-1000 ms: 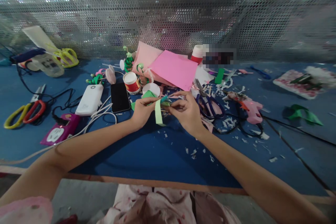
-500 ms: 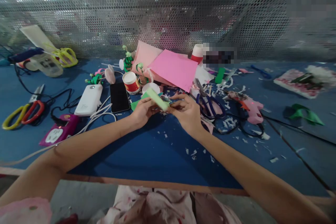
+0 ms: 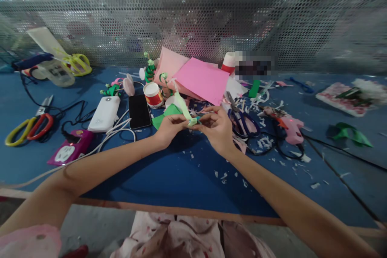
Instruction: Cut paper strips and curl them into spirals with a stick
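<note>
The left hand [image 3: 168, 131] and right hand [image 3: 217, 131] are pinching a pale-green strip [image 3: 183, 106] between their fingertips, above the blue table [image 3: 181, 183]; its free end, hanging downward 1 s earlier, is now pointing upward, suggesting ongoing winding.

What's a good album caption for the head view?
Left hand and right hand hold a pale green strip at a blue table, pink paper behind.
</note>
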A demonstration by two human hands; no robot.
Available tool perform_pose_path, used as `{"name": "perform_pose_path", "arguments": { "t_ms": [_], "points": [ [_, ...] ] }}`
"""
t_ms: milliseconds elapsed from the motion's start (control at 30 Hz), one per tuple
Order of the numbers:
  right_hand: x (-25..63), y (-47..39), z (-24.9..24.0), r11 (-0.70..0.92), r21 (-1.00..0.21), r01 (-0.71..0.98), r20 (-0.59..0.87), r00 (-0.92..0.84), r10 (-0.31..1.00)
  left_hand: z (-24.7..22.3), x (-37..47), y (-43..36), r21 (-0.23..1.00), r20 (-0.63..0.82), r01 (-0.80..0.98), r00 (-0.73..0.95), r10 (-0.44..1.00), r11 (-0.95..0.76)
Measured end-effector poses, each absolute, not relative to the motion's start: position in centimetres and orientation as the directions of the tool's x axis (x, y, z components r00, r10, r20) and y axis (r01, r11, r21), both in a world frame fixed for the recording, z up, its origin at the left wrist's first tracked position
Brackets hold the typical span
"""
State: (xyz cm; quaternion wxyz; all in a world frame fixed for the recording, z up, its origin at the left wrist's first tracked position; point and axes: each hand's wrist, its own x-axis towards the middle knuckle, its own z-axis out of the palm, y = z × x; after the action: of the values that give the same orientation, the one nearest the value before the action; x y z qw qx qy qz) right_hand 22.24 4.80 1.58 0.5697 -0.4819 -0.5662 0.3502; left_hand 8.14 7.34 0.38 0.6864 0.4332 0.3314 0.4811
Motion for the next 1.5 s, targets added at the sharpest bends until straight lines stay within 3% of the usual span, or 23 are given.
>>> {"name": "perform_pose_path", "arguments": {
  "t_ms": [167, 367, 700, 867, 1033, 1333, 1500],
  "points": [
    [22.5, 5.1, 0.9, 0.284, -0.942, 0.177, 0.311, 0.147, 0.939, 0.7, 8.2, 6.7, 0.947, 0.123, -0.322, 0.299, 0.946, -0.021],
    [22.6, 5.4, 0.5, 0.153, -0.977, 0.148, 0.159, 0.024, 0.987, 1.2, 8.3, 5.7, 0.948, 0.219, -0.288, 0.277, 0.936, -0.136],
    [22.4, 5.1, 0.5, 0.182, -0.977, 0.111, 0.161, -0.173, 0.972, 0.8, 8.2, 6.4, 0.943, 0.224, -0.275, 0.099, 0.97, -0.189],
    [22.2, 4.8, 0.7, 0.182, -0.974, 0.132, 0.165, -0.128, 0.978, 0.9, 8.1, 6.5, 0.951, 0.233, -0.215, 0.024, 0.972, -0.223],
    [22.1, 5.0, 0.7, 0.168, -0.984, 0.058, 0.165, -0.064, 0.984, 0.9, 8.1, 6.7, 0.953, 0.218, -0.217, -0.006, 0.976, -0.214],
    [21.7, 5.1, 0.6, -0.086, -0.952, -0.293, -0.016, -0.234, 0.972, 0.8, 7.7, 7.5, 0.952, 0.277, -0.142, 0.011, 0.961, -0.273],
    [20.9, 4.9, 0.1, -0.123, -0.918, -0.377, -0.037, -0.226, 0.973, 0.9, 8.2, 6.9, 0.952, 0.302, -0.055, 0.012, 0.953, -0.301]
  ]
}}
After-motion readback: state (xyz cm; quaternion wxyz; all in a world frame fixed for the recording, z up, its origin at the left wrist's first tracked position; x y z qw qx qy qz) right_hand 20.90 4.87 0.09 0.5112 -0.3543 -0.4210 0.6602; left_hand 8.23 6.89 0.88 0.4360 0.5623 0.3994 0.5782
